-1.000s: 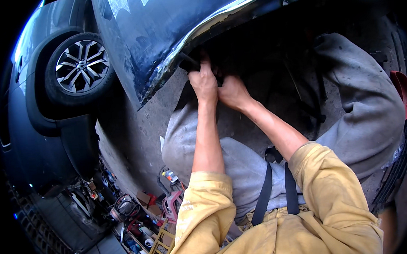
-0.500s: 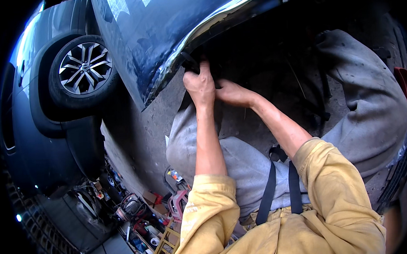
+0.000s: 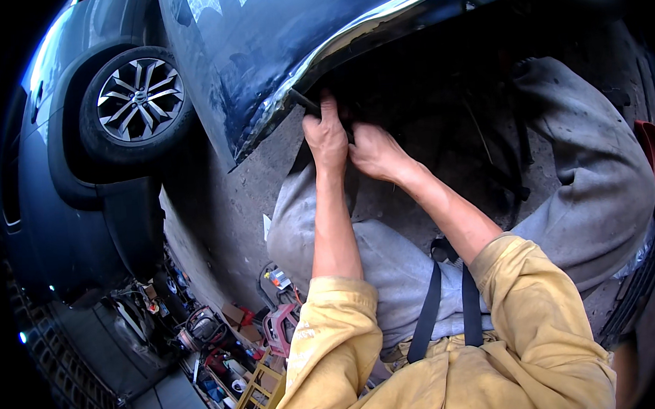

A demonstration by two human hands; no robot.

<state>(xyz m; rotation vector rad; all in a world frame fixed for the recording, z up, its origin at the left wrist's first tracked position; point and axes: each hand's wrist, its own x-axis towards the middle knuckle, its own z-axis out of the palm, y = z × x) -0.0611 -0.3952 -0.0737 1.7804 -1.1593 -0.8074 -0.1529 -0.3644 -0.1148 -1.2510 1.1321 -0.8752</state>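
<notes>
A dark blue car body panel (image 3: pixel 253 49) with a dented surface and a crumpled, shiny lower edge (image 3: pixel 348 37) hangs above my hands. My left hand (image 3: pixel 327 144) is closed just below that edge, its thumb pointing up along something dark. A short dark strip (image 3: pixel 303 99) runs from the panel's edge toward this thumb. Right beside it, my right hand (image 3: pixel 376 151) is closed too, its fingers curled toward the left hand. What either hand grips is lost in the shadow under the panel.
Another dark car with a spoked wheel (image 3: pixel 140 99) stands at the left. Tools and boxes lie at the lower left by a yellow metal frame (image 3: pixel 254 392). My knees in grey trousers (image 3: pixel 585 169) flank the concrete floor (image 3: pixel 231 202). Something red (image 3: pixel 652 156) is at far right.
My right hand has turned and risen slightly beside the left, with its knuckles more in view. My left hand has shifted a little right. The whole view has tilted slightly.
</notes>
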